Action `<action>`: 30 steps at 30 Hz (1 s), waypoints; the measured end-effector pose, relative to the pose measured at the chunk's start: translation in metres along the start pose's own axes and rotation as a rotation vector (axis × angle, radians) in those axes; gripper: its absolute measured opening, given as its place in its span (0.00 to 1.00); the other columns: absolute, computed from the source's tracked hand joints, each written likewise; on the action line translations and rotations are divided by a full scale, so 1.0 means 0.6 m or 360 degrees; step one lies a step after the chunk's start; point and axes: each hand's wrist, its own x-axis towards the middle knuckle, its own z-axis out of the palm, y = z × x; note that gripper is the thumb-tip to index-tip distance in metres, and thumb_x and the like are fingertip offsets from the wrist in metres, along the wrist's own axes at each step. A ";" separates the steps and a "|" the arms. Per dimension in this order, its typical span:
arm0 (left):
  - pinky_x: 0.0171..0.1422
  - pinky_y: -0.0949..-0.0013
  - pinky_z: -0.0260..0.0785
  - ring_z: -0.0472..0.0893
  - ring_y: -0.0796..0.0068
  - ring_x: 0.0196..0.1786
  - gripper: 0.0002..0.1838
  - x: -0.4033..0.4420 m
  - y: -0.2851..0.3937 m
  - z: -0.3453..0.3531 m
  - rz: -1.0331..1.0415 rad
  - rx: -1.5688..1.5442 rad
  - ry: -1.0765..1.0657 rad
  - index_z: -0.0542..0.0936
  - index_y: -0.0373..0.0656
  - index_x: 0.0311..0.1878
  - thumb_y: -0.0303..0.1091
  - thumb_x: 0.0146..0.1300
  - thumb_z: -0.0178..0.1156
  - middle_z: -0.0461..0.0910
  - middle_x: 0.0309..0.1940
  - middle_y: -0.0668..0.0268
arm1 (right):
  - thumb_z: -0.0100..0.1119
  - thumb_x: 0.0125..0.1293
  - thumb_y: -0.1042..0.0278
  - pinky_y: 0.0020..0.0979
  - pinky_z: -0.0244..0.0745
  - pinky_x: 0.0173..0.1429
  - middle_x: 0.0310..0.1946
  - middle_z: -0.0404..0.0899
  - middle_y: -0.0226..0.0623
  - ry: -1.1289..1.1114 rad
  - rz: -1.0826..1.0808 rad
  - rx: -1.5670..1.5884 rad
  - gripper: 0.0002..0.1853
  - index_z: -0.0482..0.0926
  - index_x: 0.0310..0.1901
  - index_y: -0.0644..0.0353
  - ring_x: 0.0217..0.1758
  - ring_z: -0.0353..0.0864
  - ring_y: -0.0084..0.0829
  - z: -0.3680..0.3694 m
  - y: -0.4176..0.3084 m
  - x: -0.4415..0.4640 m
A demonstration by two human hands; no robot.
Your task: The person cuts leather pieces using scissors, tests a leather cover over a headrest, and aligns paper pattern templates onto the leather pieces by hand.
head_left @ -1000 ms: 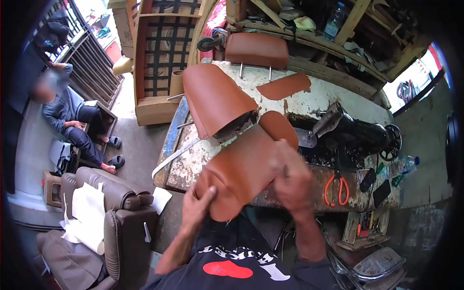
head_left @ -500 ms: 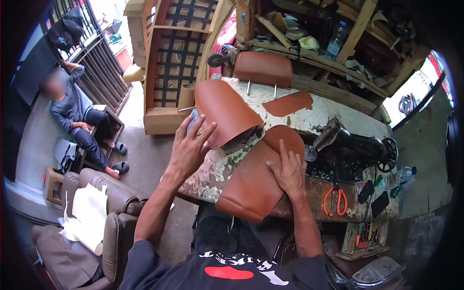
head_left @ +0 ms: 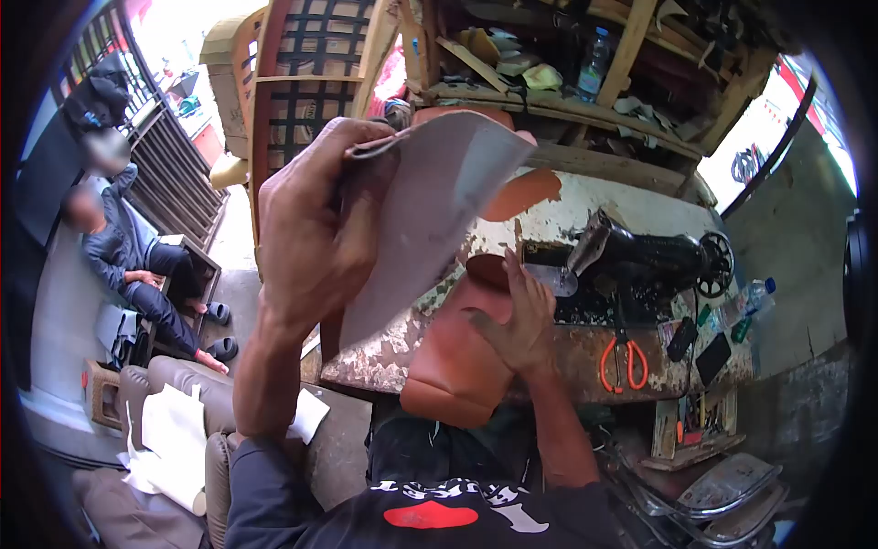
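My left hand (head_left: pixel 320 210) is raised close to the camera, with its fingers closed on the edge of a leather piece (head_left: pixel 430 201). The piece's grey underside faces me and it hangs at a tilt over the worn tabletop. My right hand (head_left: pixel 521 320) has its fingers stretched out and its thumb apart, at the right side of a sewn brown leather cover (head_left: pixel 457 357). That cover lies over the table's front edge, its far end partly folded open. Right of this hand stands a black sewing machine (head_left: pixel 640 256).
Orange-handled scissors (head_left: pixel 625 361) and a dark phone (head_left: pixel 713 359) lie by the table's front edge. A flat brown offcut (head_left: pixel 523 195) lies farther back. Wooden shelves (head_left: pixel 549 105) stand behind. A person (head_left: pixel 137 247) sits at left, near a grey-brown armchair (head_left: pixel 187 380).
My left hand has taken hold of the brown leather piece and lifted it off the table toward the camera, turning its underside to me. My right hand stays by the sewn cover.
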 end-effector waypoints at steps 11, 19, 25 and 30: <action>0.55 0.73 0.72 0.79 0.80 0.47 0.11 -0.288 -0.175 0.105 -0.1106 -0.0346 -0.0175 0.85 0.33 0.56 0.27 0.77 0.59 0.86 0.43 0.68 | 0.45 0.84 0.53 0.41 0.60 0.83 0.72 0.74 0.51 -0.0175 0.0901 0.1417 0.27 0.75 0.68 0.69 0.78 0.68 0.42 -0.007 -0.005 -0.180; 0.55 0.73 0.73 0.80 0.80 0.47 0.11 -0.337 -0.216 0.089 -0.1277 -0.0336 0.0069 0.84 0.32 0.55 0.27 0.78 0.59 0.87 0.44 0.67 | 0.32 0.86 0.35 0.41 0.57 0.85 0.78 0.67 0.45 -0.0080 0.1046 0.2364 0.42 0.60 0.80 0.70 0.82 0.66 0.36 0.015 0.009 -0.253; 0.56 0.67 0.75 0.83 0.70 0.48 0.14 -0.300 -0.170 0.037 -0.1013 0.0461 -0.0135 0.83 0.35 0.60 0.26 0.76 0.60 0.85 0.46 0.59 | 0.61 0.79 0.65 0.28 0.77 0.52 0.41 0.86 0.36 -0.0437 0.0921 0.1403 0.13 0.82 0.57 0.63 0.46 0.78 0.17 -0.037 -0.058 -0.237; 0.65 0.55 0.74 0.82 0.49 0.59 0.22 -0.273 -0.133 0.086 -0.0080 0.0328 -0.0905 0.80 0.40 0.65 0.27 0.69 0.65 0.83 0.57 0.53 | 0.59 0.75 0.72 0.34 0.82 0.57 0.47 0.89 0.49 -0.0899 0.0531 0.1354 0.16 0.84 0.60 0.67 0.51 0.91 0.36 -0.037 -0.051 -0.255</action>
